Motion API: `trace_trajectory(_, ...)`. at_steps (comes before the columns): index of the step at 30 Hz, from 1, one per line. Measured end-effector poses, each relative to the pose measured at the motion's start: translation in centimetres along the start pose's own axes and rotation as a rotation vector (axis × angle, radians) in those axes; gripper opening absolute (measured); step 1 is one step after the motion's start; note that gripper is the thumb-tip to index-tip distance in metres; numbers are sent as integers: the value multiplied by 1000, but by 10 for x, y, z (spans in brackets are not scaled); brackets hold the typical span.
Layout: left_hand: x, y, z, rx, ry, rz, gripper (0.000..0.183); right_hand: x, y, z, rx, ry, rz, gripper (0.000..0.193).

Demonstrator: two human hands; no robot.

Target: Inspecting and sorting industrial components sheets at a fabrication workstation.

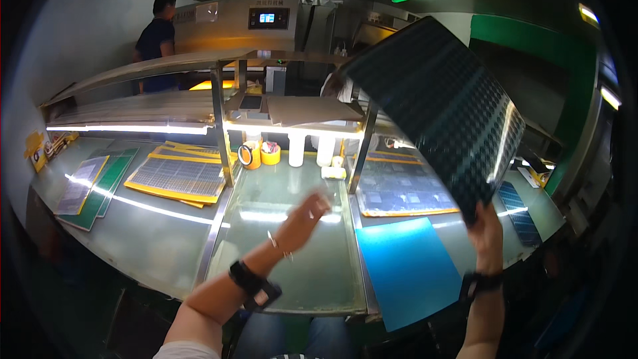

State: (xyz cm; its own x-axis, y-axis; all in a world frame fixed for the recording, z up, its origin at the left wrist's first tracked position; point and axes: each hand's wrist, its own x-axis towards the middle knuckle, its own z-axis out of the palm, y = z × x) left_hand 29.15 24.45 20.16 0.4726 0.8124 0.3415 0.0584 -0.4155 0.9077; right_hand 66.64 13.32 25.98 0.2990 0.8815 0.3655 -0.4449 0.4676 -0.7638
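Dark-green patterned panel tilted aloft at two o'clock, its lower corner clamped in the fingers of the right hand; the left hand hung over the worktop, fingers too blurred to judge; a blue sheet lay at five o'clock.

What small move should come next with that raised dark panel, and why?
Perhaps bring the left hand up to steady the dark panel: the panel is tilted, only the right hand grips it, near its lower corner, and the blurred left hand seems empty.
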Motion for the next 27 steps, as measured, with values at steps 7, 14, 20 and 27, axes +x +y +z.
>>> trace_trajectory(7, -132, -113, 49, 1062, -443, -141, 74, 252, -13, 5, 58, 63, -37, 20)
trace_trajectory(14, -165, -129, 56, 1092, -358, -164, 80, 270, 5, -35, -603, -14, 167, 30)
trace_trajectory(20, -164, -120, 57, 1056, -366, -187, 84, 63, 33, -198, -2554, -195, 1008, 55)
trace_trajectory(27, -164, -120, 56, 1089, -376, -215, 87, -137, 47, -282, -1009, 536, 809, 35)
